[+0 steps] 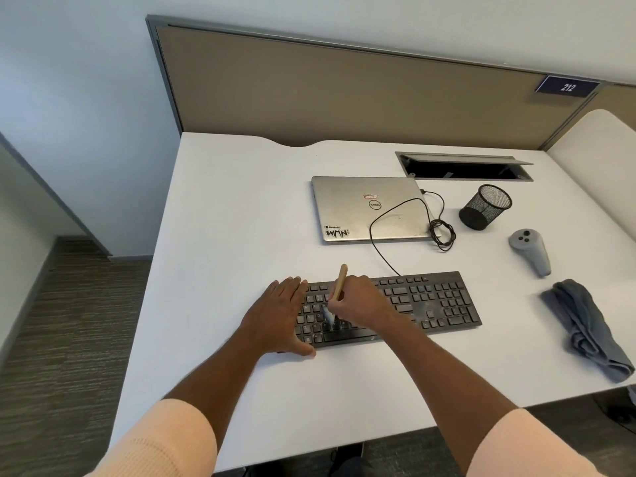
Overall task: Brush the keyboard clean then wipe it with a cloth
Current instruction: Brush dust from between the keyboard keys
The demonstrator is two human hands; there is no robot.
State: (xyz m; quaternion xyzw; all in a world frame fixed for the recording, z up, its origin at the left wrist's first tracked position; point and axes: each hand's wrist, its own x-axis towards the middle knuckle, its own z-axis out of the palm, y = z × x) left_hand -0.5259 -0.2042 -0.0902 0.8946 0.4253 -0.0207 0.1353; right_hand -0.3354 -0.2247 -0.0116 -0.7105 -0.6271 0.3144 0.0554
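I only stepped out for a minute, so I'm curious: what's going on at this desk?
A person is cleaning the keyboard. Their right hand holds a small wooden-handled brush, with its bristles down on the keys in the left part of the board. Their left hand lies flat over the keyboard's left end. The grey cloth for wiping lies crumpled on the desk to the right, with no hand on it. A closed laptop sits behind the keyboard.
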